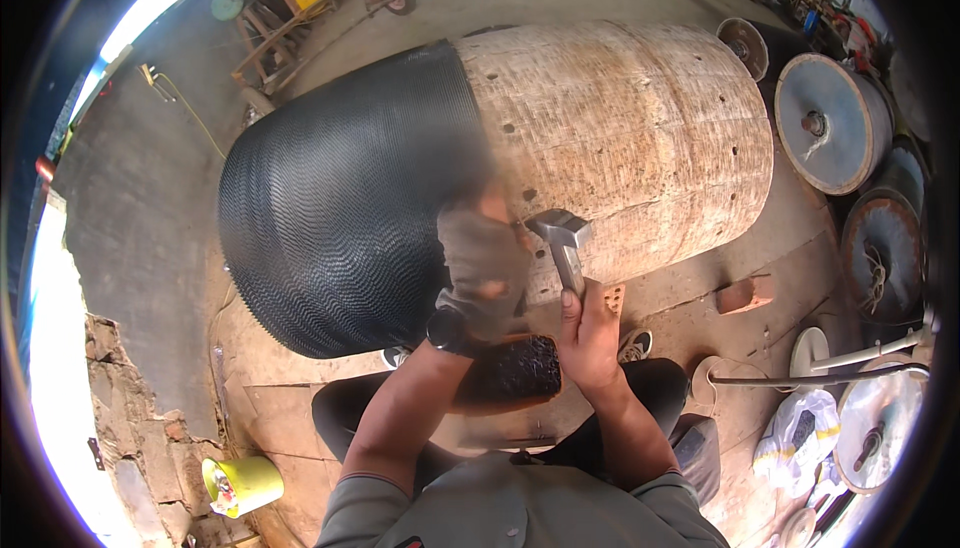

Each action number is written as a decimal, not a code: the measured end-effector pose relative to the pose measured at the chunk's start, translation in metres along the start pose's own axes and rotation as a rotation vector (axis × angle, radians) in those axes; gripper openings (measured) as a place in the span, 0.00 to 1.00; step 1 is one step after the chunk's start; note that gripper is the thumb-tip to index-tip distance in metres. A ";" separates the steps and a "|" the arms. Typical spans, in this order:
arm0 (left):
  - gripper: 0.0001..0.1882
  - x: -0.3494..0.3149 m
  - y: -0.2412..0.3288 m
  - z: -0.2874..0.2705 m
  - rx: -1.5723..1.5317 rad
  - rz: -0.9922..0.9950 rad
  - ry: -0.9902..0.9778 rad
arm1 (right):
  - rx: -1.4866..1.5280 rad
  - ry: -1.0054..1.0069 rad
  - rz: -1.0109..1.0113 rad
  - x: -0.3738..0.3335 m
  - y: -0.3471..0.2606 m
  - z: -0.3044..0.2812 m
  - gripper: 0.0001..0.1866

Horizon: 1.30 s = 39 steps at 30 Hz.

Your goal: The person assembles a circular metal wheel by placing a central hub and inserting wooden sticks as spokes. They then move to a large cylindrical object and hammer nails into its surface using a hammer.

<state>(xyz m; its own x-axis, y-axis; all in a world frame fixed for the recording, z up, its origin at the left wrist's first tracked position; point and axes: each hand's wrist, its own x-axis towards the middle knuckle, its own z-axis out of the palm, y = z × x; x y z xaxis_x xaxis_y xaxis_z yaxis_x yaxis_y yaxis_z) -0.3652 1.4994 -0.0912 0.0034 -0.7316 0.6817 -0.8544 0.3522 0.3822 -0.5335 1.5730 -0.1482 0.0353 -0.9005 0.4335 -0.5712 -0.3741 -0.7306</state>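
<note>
A large drum lies on its side in front of me. Ridged black material [330, 208] wraps its left part, and bare, worn wood [620, 128] with scattered holes shows on its right part. My left hand [485, 263], in a grey glove with bare fingertips, is at the drum's near side, where the black wrap meets the wood. Its fingers look drawn together, but a blurry patch hides what they hold. My right hand [592, 338], ungloved, is closed round the handle of a hammer [562, 233]. The hammer's metal head is raised close to the left fingertips.
Between my legs lies a dark, rough-surfaced roll [520, 373]. A brick [745, 295] sits on the floor to the right, near several rollers [828, 123] and a plastic bag [797, 438]. A yellow bucket [245, 485] stands at lower left. Farther back is a wheeled frame [300, 33].
</note>
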 end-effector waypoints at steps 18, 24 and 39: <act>0.21 -0.152 0.021 -0.009 -0.085 -0.086 -0.500 | -0.217 -0.102 -0.084 0.009 -0.003 0.001 0.13; 0.08 -0.183 0.024 0.013 -0.596 -0.577 -0.754 | 0.118 0.119 -0.130 0.005 0.001 0.006 0.15; 0.05 -0.166 0.023 0.003 -0.345 -0.063 -0.572 | 0.221 0.129 -0.100 0.010 -0.003 0.005 0.17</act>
<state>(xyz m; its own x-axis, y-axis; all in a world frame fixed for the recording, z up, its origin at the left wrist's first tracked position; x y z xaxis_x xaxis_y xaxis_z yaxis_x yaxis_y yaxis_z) -0.3868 1.6274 -0.1974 -0.3091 -0.9175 0.2502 -0.6461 0.3957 0.6527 -0.5272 1.5639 -0.1448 -0.0301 -0.8260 0.5628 -0.3769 -0.5121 -0.7718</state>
